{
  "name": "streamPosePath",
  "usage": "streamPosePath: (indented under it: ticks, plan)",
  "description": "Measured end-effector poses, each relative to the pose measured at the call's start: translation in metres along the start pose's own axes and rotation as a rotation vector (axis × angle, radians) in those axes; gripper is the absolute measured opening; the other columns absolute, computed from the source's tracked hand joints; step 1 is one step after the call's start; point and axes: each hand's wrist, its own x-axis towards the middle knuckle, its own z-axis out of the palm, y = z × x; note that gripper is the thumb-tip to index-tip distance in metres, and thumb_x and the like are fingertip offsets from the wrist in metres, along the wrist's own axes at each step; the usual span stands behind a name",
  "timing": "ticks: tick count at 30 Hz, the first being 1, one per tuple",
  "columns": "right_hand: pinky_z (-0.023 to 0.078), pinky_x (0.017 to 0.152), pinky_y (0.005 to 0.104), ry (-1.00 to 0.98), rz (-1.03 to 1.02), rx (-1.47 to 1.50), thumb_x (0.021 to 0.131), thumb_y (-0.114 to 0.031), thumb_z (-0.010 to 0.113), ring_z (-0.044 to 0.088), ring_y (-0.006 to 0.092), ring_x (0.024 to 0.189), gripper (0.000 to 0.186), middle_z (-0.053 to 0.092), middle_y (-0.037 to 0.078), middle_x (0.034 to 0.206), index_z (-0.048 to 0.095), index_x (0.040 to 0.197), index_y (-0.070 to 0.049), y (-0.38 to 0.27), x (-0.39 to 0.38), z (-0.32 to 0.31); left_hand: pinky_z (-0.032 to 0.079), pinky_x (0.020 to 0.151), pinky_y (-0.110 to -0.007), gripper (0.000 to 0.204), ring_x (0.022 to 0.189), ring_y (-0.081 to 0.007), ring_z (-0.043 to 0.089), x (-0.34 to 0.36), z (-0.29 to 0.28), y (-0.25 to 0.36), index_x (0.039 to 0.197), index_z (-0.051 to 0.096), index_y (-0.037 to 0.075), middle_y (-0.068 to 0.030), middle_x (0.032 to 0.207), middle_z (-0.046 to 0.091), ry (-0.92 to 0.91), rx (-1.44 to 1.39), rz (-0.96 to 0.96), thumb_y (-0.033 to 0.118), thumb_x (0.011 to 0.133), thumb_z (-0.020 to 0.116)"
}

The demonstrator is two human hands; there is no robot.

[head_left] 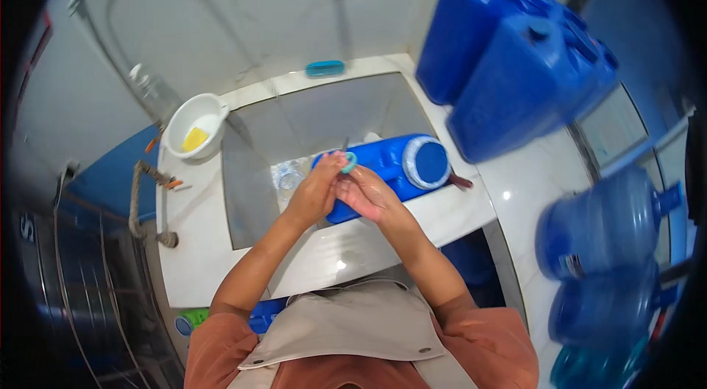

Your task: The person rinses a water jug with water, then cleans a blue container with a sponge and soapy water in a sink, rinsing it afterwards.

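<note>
Both my hands meet over the sink (250, 124). Fingers of my left hand (318, 189) close on a small teal ring (349, 162), and a thin dark piece shows just beyond them. My right hand (366, 194) comes in from the other side with its palm partly showing; its thumb is against the ring, and its other fingers are partly hidden behind the left hand. Under my hands a blue jug (390, 157) lies on its side, its wide blue cap (428, 161) edged in whitish film. Clear round items (289, 181) lie on the sink bottom, left of the jug.
Large blue jerrycans (508, 87) stand on the counter at the right; clear blue water bottles (596, 223) lie nearer. A white basin (205, 117) with a yellow sponge (194, 139) sits at the left, by a pump bottle (155, 87). A teal brush (325, 68) rests on the back ledge.
</note>
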Motion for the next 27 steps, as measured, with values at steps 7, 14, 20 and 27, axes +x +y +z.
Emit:
streamPosePath:
  ticks: [7, 14, 20, 27]
  plan:
    - [0.043, 0.066, 0.0219, 0.255, -0.420, -0.753, 0.087, -0.017, 0.057, 0.057, 0.0105, 0.079, 0.033, 0.062, 0.006, 0.096, 0.043, 0.114, -0.004, -0.033, 0.000, -0.019, 0.044, 0.082, -0.042, 0.040, 0.100, -0.0359, 0.050, -0.014, -0.004, 0.007, 0.117, 0.048, 0.003, -0.0221, 0.112, 0.049, -0.184, 0.358, -0.011, 0.011, 0.079, 0.059]
    - [0.048, 0.060, 0.0363, 0.487, -0.864, -1.531, 0.081, -0.010, 0.057, 0.060, 0.0312, 0.064, 0.047, 0.060, 0.023, 0.091, 0.028, 0.117, -0.001, -0.010, 0.030, -0.061, 0.048, 0.058, -0.041, 0.031, 0.066, -0.0321, 0.058, -0.024, 0.011, -0.012, 0.101, 0.053, -0.002, -0.0162, 0.083, 0.055, -0.406, 0.447, -0.219, 0.021, 0.081, 0.059]
    - [0.048, 0.060, 0.0395, 0.463, -0.843, -1.379, 0.081, -0.015, 0.059, 0.061, 0.0323, 0.067, 0.040, 0.060, 0.023, 0.090, 0.039, 0.111, 0.003, -0.013, 0.028, -0.063, 0.049, 0.056, -0.044, 0.049, 0.058, -0.0374, 0.060, -0.009, 0.028, -0.009, 0.088, 0.050, -0.004, -0.0214, 0.076, 0.061, -0.439, 0.587, -0.828, 0.045, 0.084, 0.049]
    - [0.047, 0.058, 0.0361, 0.477, -0.766, -1.553, 0.082, -0.017, 0.058, 0.059, 0.0285, 0.064, 0.034, 0.060, 0.021, 0.082, 0.053, 0.108, 0.004, -0.017, 0.022, -0.052, 0.049, 0.060, -0.046, 0.052, 0.071, -0.0397, 0.060, -0.034, 0.011, -0.004, 0.103, 0.040, -0.002, -0.0227, 0.074, 0.059, -0.363, 0.364, -0.386, 0.042, 0.082, 0.056]
